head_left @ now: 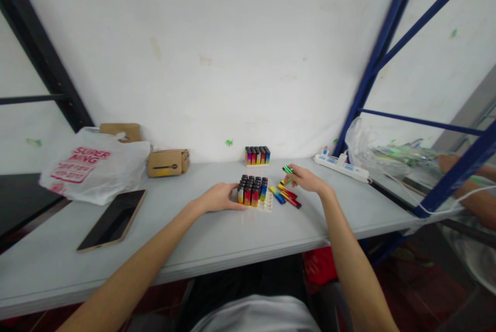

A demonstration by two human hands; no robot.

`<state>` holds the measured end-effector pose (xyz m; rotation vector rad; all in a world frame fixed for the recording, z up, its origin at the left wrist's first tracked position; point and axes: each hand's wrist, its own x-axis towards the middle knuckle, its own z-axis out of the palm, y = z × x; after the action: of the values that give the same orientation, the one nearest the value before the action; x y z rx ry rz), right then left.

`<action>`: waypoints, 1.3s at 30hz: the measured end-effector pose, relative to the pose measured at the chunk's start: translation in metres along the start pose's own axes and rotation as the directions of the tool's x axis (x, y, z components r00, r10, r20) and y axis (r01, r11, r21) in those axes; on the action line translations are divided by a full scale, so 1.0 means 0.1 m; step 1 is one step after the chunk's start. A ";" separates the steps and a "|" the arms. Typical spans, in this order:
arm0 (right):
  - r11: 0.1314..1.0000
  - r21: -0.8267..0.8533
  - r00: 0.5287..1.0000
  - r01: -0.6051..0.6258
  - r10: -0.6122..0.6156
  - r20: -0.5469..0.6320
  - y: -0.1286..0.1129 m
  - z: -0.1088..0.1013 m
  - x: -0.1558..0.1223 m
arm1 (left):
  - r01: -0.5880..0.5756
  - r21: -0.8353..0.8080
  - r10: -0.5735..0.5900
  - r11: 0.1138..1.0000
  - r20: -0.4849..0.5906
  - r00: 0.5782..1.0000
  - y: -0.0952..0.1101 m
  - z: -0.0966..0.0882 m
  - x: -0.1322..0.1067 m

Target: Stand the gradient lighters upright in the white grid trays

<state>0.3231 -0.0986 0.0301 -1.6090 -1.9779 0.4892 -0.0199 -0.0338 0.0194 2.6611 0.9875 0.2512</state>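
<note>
My left hand (221,198) grips the left end of a pale lighter tray (266,205), thumb along its front and fingers behind. Colourful lighters (248,193) with black tops stand upright in rows in it, while slots at its right end show bare. My right hand (304,178) is closed on a green lighter (287,169), pinched between the fingertips above the table. Just below that hand, several loose lighters (289,198) in red, yellow and blue lie in a small pile to the right of the tray.
A second filled lighter tray (257,156) stands near the wall. On the left are a tablet (113,219), a white plastic bag (96,164) and a cardboard box (168,162). A power strip (341,167) lies at right by a blue frame (366,81). Another person's arm shows at far right.
</note>
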 end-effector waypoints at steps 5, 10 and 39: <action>0.986 0.152 0.995 0.070 -0.059 -0.077 -0.11 0.04 0.01 | 0.004 0.005 -0.004 1.000 0.008 1.000 0.00 0.00 0.00; 0.985 0.136 0.967 0.105 -0.069 -0.246 -0.29 0.05 0.05 | -0.007 0.004 0.007 1.000 0.010 1.000 0.00 0.00 0.00; 0.982 -0.079 0.953 0.173 -0.187 -0.237 -0.63 0.03 -0.03 | -0.008 0.010 0.008 1.000 0.014 1.000 0.01 0.00 0.00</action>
<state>0.2726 -0.1152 0.0640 -1.4278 -1.9414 0.1560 -0.0195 -0.0341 0.0201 2.6727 0.9762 0.2293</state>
